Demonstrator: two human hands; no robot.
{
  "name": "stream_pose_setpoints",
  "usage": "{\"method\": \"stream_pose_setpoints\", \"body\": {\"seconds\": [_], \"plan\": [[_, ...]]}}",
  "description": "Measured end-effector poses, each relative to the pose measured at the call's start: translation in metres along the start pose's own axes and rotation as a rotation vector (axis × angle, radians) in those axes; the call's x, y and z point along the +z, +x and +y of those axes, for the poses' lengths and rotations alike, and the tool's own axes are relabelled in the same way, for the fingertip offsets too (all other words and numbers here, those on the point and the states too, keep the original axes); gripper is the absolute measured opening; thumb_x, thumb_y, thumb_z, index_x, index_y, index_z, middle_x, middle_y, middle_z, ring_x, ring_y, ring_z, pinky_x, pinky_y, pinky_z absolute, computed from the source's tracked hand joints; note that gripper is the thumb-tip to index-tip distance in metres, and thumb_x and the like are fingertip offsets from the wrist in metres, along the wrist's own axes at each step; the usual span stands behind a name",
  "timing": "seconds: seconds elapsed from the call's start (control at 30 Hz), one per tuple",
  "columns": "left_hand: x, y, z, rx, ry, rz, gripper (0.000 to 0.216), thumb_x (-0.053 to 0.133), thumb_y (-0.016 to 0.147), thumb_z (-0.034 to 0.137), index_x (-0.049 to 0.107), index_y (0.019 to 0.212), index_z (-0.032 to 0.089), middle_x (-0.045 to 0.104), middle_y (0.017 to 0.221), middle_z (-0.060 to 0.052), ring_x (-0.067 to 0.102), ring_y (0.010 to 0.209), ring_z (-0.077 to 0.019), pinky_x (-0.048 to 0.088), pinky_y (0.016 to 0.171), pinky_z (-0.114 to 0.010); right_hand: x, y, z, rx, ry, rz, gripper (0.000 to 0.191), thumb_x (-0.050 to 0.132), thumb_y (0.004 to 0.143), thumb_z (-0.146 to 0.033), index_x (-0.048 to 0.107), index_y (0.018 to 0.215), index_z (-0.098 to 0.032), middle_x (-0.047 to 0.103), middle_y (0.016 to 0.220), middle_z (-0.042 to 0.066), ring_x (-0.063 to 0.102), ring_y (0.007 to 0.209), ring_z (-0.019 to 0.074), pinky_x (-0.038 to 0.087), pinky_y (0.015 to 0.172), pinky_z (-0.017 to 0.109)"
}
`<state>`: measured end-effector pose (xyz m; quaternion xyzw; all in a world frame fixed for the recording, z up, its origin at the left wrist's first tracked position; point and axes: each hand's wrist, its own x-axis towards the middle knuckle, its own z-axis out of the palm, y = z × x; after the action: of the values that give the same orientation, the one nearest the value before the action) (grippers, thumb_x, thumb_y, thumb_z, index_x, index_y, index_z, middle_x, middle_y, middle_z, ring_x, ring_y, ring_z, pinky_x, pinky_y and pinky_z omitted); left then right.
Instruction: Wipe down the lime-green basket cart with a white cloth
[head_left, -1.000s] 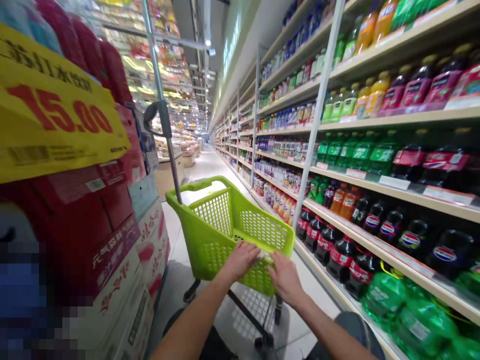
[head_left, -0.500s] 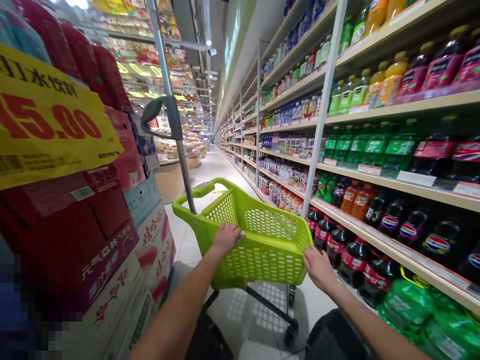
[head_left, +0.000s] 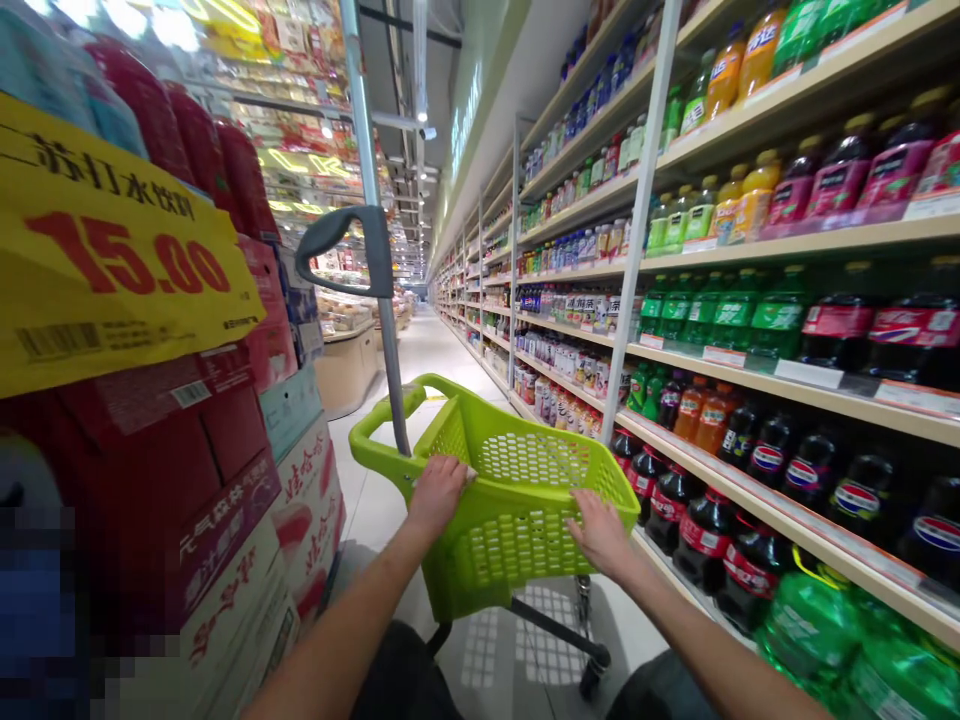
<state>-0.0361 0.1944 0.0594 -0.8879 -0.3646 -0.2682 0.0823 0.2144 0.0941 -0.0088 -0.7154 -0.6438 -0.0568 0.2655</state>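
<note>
A lime-green shopping cart (head_left: 540, 490) with a perforated plastic basket stands sideways in front of me. My left hand (head_left: 439, 495) is closed over the near rim of its basket, toward the left end. A small whitish bit shows by those fingertips, too small to name. Further right on the same rim, my right hand (head_left: 600, 530) hooks its fingers over the edge, with the thumb against the outer wall. From the cart's left end rises a metal pole (head_left: 390, 360) carrying a grey loop handle (head_left: 349, 250). No goods are visible in the basket.
Shelves of bottled drinks (head_left: 757, 310) line the right side, with large green bottles (head_left: 810, 610) low down near me. Stacked drink cartons (head_left: 300, 500) and a yellow price sign (head_left: 127, 250) stand close on the left. A tiled aisle (head_left: 427, 340) runs ahead.
My right hand has slid left along the rim, away from the basket's right corner. The cart's right end sits slightly further right. My left hand keeps its hold.
</note>
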Motion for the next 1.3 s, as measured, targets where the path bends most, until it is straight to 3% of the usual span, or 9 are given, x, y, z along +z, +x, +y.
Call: {"method": "stream_pose_setpoints", "body": {"seconds": [0.2, 0.33, 0.43, 0.63, 0.7, 0.8, 0.97, 1.2, 1.3], "plan": [[0.015, 0.008, 0.029, -0.048, -0.157, 0.056, 0.041, 0.043, 0.079, 0.017, 0.039, 0.119, 0.014, 0.053, 0.117, -0.01, 0.052, 0.103, -0.0157, 0.043, 0.088, -0.03, 0.034, 0.046, -0.112, -0.241, 0.573, 0.156, 0.052, 0.045, 0.069, -0.016, 0.043, 0.121, -0.016, 0.052, 0.119, 0.01, 0.049, 0.107, 0.0186, 0.039, 0.091, 0.035], [-0.028, -0.01, -0.013, 0.025, -0.208, 0.26, 0.048, 0.05, 0.076, 0.027, 0.037, 0.121, 0.019, 0.046, 0.127, -0.009, 0.041, 0.118, -0.0216, 0.035, 0.098, -0.041, 0.027, 0.06, -0.127, -0.16, 0.59, 0.225, 0.018, 0.047, 0.069, -0.02, 0.058, 0.084, -0.018, 0.059, 0.079, 0.004, 0.054, 0.076, 0.0182, 0.045, 0.072, 0.033], [-0.056, -0.026, -0.048, -0.301, -0.094, 0.558, 0.044, 0.051, 0.075, 0.033, 0.042, 0.114, 0.015, 0.051, 0.119, -0.013, 0.043, 0.115, -0.0265, 0.033, 0.096, -0.047, 0.019, 0.068, -0.143, -0.066, 0.53, 0.379, 0.013, 0.046, 0.07, -0.02, 0.055, 0.079, -0.018, 0.057, 0.082, 0.005, 0.051, 0.079, 0.0195, 0.043, 0.075, 0.035], [-0.055, -0.029, -0.052, -0.314, 0.139, 0.235, 0.025, 0.049, 0.075, 0.025, 0.052, 0.098, 0.017, 0.062, 0.098, -0.008, 0.051, 0.102, -0.0257, 0.015, 0.101, -0.056, 0.039, 0.078, -0.223, -0.361, 0.548, 0.289, 0.049, 0.042, 0.068, -0.008, 0.047, 0.116, -0.015, 0.055, 0.112, 0.008, 0.047, 0.104, 0.0189, 0.037, 0.092, 0.035], [-0.05, -0.026, -0.048, -0.321, 0.159, 0.226, 0.027, 0.047, 0.076, 0.023, 0.05, 0.102, 0.017, 0.061, 0.102, -0.009, 0.049, 0.105, -0.0252, 0.014, 0.101, -0.055, 0.044, 0.077, -0.222, -0.444, 0.481, 0.299, 0.053, 0.042, 0.069, -0.007, 0.044, 0.121, -0.014, 0.05, 0.12, 0.01, 0.042, 0.112, 0.0196, 0.034, 0.096, 0.036], [-0.047, -0.022, -0.047, -0.297, 0.15, 0.213, 0.031, 0.045, 0.078, 0.028, 0.047, 0.107, 0.016, 0.058, 0.108, -0.011, 0.045, 0.11, -0.0254, 0.012, 0.102, -0.056, 0.043, 0.067, -0.17, -0.452, 0.352, 0.257, 0.046, 0.039, 0.075, -0.007, 0.05, 0.119, -0.016, 0.052, 0.119, 0.009, 0.043, 0.11, 0.0194, 0.036, 0.094, 0.036], [-0.041, -0.014, -0.041, -0.28, 0.094, 0.199, 0.034, 0.048, 0.077, 0.031, 0.046, 0.107, 0.017, 0.056, 0.11, -0.011, 0.044, 0.112, -0.0256, 0.009, 0.102, -0.056, 0.031, 0.042, -0.078, -0.196, 0.196, 0.243, 0.042, 0.039, 0.073, -0.007, 0.057, 0.11, -0.015, 0.053, 0.117, 0.013, 0.045, 0.108, 0.0226, 0.037, 0.093, 0.041], [-0.029, -0.004, -0.023, -0.273, 0.112, 0.253, 0.036, 0.05, 0.071, 0.029, 0.047, 0.104, 0.015, 0.057, 0.106, -0.011, 0.046, 0.108, -0.0268, 0.009, 0.102, -0.056, 0.034, 0.059, -0.154, -0.241, 0.25, 0.27, 0.056, 0.056, 0.067, -0.017, 0.047, 0.122, -0.02, 0.04, 0.132, 0.009, 0.028, 0.124, 0.0264, 0.026, 0.101, 0.045], [-0.029, -0.001, -0.025, -0.265, 0.096, 0.255, 0.035, 0.049, 0.07, 0.027, 0.048, 0.103, 0.015, 0.058, 0.106, -0.011, 0.047, 0.107, -0.0265, 0.009, 0.102, -0.057, 0.031, 0.059, -0.117, -0.228, 0.211, 0.246, 0.042, 0.049, 0.074, -0.014, 0.054, 0.115, -0.02, 0.05, 0.123, 0.009, 0.042, 0.114, 0.0221, 0.034, 0.097, 0.04]]}}
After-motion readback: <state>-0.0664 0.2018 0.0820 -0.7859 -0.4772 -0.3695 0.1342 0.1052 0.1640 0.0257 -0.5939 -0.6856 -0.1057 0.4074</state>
